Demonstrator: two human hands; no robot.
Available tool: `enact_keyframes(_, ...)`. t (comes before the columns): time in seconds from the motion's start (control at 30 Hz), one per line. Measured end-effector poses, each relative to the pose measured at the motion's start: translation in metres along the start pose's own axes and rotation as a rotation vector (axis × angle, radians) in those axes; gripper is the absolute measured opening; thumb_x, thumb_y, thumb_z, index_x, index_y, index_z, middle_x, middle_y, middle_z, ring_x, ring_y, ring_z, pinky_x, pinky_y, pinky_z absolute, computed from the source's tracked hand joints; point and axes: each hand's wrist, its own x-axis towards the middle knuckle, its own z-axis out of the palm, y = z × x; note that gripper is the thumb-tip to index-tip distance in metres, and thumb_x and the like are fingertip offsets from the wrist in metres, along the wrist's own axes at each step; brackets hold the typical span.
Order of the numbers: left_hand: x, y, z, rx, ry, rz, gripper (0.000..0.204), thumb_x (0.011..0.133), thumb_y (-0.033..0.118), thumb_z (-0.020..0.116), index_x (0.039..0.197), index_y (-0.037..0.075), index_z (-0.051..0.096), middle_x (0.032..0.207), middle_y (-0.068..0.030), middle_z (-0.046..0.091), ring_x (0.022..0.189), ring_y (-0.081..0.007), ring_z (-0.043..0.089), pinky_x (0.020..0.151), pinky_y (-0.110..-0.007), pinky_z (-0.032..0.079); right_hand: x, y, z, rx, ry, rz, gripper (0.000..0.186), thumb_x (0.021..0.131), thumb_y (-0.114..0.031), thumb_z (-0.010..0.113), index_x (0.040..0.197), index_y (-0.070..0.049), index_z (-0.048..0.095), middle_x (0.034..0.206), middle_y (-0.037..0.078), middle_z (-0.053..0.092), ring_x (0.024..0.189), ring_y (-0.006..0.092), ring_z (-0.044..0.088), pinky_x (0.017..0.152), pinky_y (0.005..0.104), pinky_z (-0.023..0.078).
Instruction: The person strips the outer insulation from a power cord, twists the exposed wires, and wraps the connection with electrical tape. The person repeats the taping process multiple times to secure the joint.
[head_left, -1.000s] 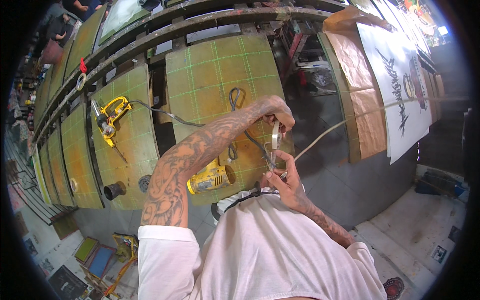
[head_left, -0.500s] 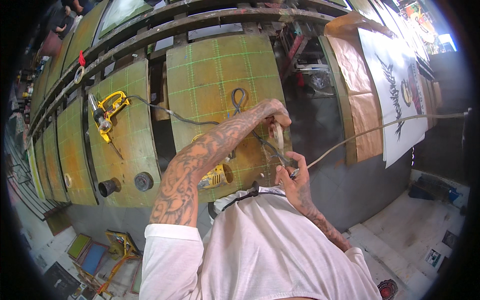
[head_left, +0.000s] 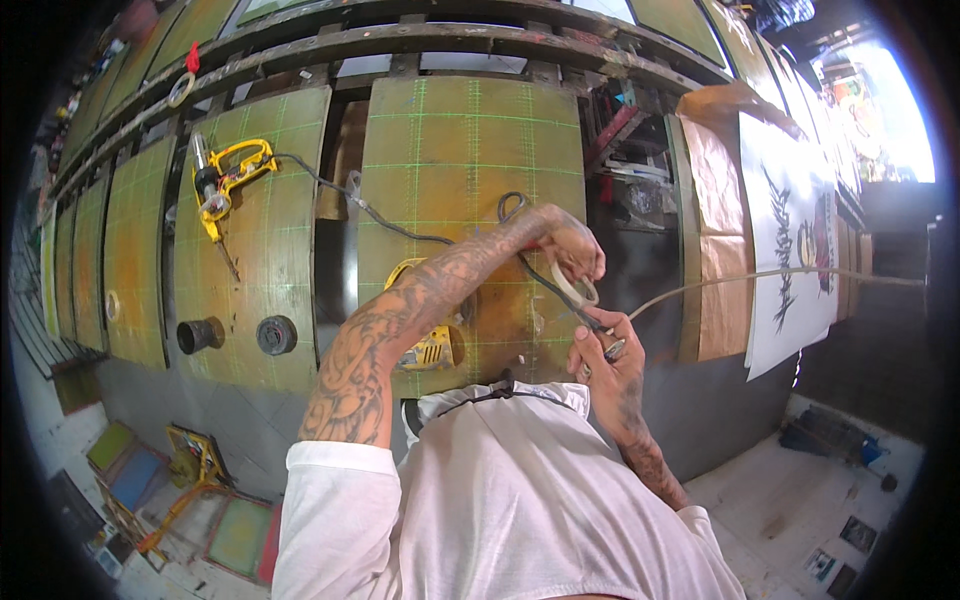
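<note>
My left hand [head_left: 575, 246] is closed on a roll of pale tape [head_left: 577, 287], which hangs below its fingers. My left forearm crosses over the green-ruled board [head_left: 470, 140]. Just below the roll, my right hand [head_left: 612, 362] has its fingers closed round the cable where a dark cord [head_left: 538, 278] meets a beige-grey cable [head_left: 720, 284]. The join itself is mostly hidden by the fingers. Something silvery shows at that hand's fingers; I cannot tell what it is. Partly under my left forearm lies a yellow power tool [head_left: 432, 352].
On the board to the left lie a yellow heat-gun-like tool [head_left: 222, 185], a dark cup-shaped part [head_left: 200, 335] and a round dark part [head_left: 277, 335]. Brown paper [head_left: 715, 220] and a white printed sheet [head_left: 785, 240] cover the right side. Dark rails [head_left: 450, 42] run behind.
The tape roll has swung from nearly edge-on to showing its open ring. Both hands have shifted slightly right, and my right fingers have drawn together on the cable. The whole view has tilted a little.
</note>
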Motion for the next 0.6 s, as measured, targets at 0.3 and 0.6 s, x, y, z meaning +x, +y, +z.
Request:
enact_keyframes(0.3, 0.024, -0.017, 0.027, 0.086, -0.022, 0.248, 0.037, 0.094, 0.024, 0.066, 0.129, 0.011, 0.065, 0.110, -0.0039, 0.069, 0.090, -0.0149, 0.064, 0.077, -0.032, 0.057, 0.001, -0.041, 0.000, 0.019, -0.087, 0.036, 0.027, 0.105, -0.012, 0.064, 0.125, 0.004, 0.056, 0.073, 0.002, 0.063, 0.068, 0.0063, 0.057, 0.061, 0.0224, 0.041)
enact_keyframes(0.6, -0.145, 0.024, 0.129, -0.207, 1.294, 0.750, 0.028, 0.103, 0.030, 0.057, 0.118, 0.008, 0.064, 0.115, -0.0039, 0.067, 0.098, -0.0119, 0.060, 0.087, -0.034, 0.053, 0.012, -0.044, -0.009, 0.157, -0.124, 0.014, 0.027, 0.106, -0.013, 0.059, 0.127, 0.004, 0.055, 0.078, 0.004, 0.065, 0.066, 0.0058, 0.054, 0.058, 0.0217, 0.039)
